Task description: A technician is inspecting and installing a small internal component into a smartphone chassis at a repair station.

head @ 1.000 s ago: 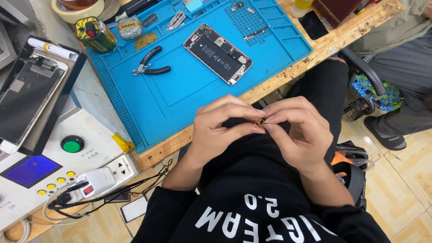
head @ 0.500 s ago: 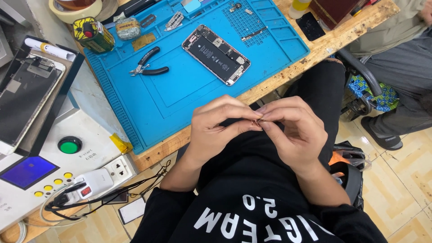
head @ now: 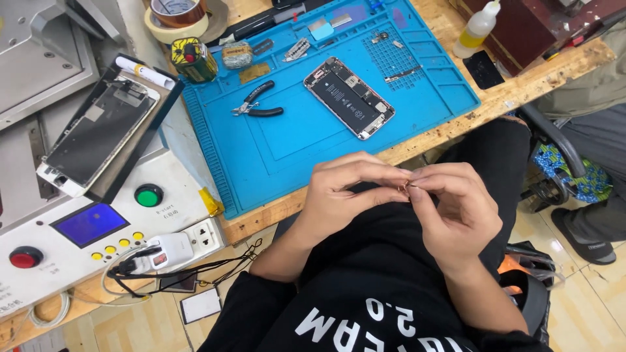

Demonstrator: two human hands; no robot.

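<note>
My left hand (head: 345,195) and my right hand (head: 453,205) meet over my lap, just below the bench edge. Their fingertips pinch one tiny brownish part (head: 405,188) between them; its shape is too small to make out. On the blue work mat (head: 287,143) above my hands lies an opened phone body (head: 349,98) with its battery showing. Black-handled pliers (head: 257,104) lie on the mat to its left.
A grey machine (head: 98,221) with a green button, red button and blue screen stands at the left, a phone screen panel (head: 98,133) on top of it. Tape rolls (head: 176,16) and a small bottle (head: 479,26) stand at the back. Another person's leg and sandal (head: 587,228) are at the right.
My hands stay together on the small part; the fingers shift only slightly. Nothing on the bench has moved.
</note>
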